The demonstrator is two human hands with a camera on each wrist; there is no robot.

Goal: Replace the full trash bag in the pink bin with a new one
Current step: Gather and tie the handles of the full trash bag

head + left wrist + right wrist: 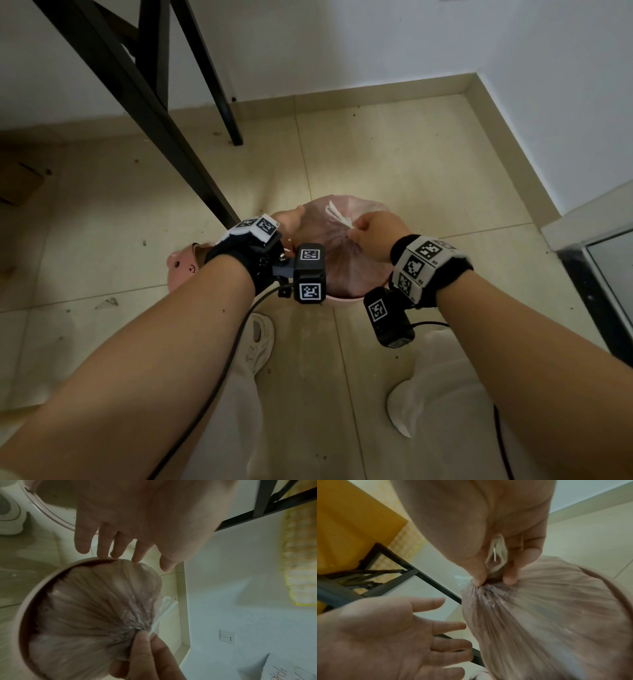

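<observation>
Over on the far left of my head view, a cardboard box [20, 185] sits on the tiled floor [394, 157], and the black table legs [144, 113] slant down past it. Next comes the pink lid [183, 265] with its little face, lying on the floor beside the pink bin [25, 601]. My left hand [286, 219] is spread, fingers straight and relaxed, at the left side of the trash bag [339, 257], holding nothing; the left wrist view shows the fingertips [102, 553] at the bin's rim and the top of the bag. The bag sits in the bin, bulging above its rim, its neck gathered shut. My right hand [375, 233] pinches that gathered neck between thumb and fingers, with the white drawstring [164, 608] sticking out past the pinch. White shoes [258, 342] stand just below the bin.
</observation>
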